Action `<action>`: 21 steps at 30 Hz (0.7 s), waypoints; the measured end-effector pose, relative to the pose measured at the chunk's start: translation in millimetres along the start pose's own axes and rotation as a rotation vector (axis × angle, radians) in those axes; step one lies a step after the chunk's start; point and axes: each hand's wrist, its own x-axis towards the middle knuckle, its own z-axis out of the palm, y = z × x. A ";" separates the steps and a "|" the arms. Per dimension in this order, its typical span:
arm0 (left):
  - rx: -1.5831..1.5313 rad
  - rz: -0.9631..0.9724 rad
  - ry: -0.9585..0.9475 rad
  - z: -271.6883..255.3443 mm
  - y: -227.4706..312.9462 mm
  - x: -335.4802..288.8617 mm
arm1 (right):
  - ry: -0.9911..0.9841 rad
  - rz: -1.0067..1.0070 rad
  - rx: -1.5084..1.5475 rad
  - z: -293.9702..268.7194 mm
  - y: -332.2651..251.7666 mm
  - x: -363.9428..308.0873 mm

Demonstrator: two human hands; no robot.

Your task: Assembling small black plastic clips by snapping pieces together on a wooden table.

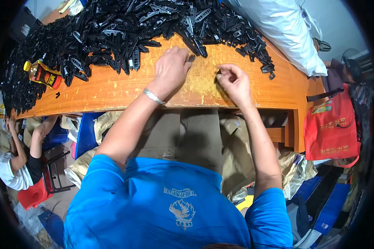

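Observation:
A large heap of black plastic parts [112, 39] covers the far side of the wooden table [124, 92]. My left hand [171, 68], with a silvery band at its wrist, is at the near edge of the heap. Its fingers are curled and their tips mostly hidden; a small dark grey bit [191, 58] shows by the thumb. To the right, over the worn patch of tabletop, my right hand [236, 86] is closed in a pinch. Between its thumb and fingers a small dark piece [218, 72] shows, too small to make out.
A yellow-capped bottle [43, 74] lies against the heap at left. A white sack [280, 31] rests at the far right. Beside the table hangs a red bag [333, 126]. Another person [14, 166] sits at far left. Brown paper [237, 153] lies under the table.

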 end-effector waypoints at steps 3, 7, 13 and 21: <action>-0.100 0.201 -0.042 -12.1 -9.5 -16.4 | 0.012 -0.053 -0.175 3.5 -7.5 -14.9; -0.231 0.250 -0.032 -21.8 -15.7 -33.3 | 0.029 -0.129 -0.545 1.5 -22.7 -18.5; -0.157 0.164 -0.010 -27.8 -29.6 -45.0 | -0.062 -0.077 -0.790 8.9 -43.7 -6.4; -0.200 0.168 -0.011 -25.5 -31.4 -45.4 | -0.092 -0.297 -0.478 49.5 -34.5 2.2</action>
